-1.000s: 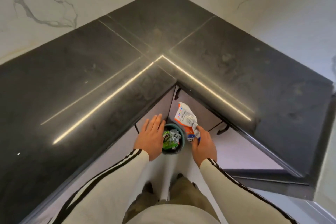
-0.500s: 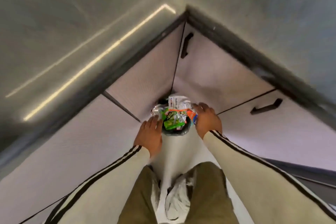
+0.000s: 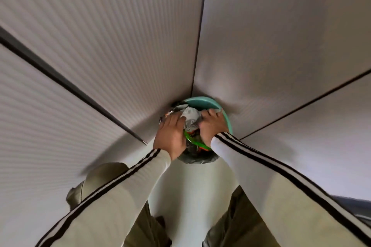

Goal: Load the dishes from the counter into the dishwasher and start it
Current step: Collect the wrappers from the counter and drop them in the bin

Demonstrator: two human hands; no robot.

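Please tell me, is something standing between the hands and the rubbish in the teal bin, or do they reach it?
Nothing visible stands between them. The left hand and the right hand both rest directly on the crumpled wrappers heaped at the mouth of the teal bin.

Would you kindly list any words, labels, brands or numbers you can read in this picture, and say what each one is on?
No text here can be read.
Crumpled white packet under the right hand: grey print, too blurred and creased to read.
Green wrapper: no legible print.
Teal bin: no label visible.
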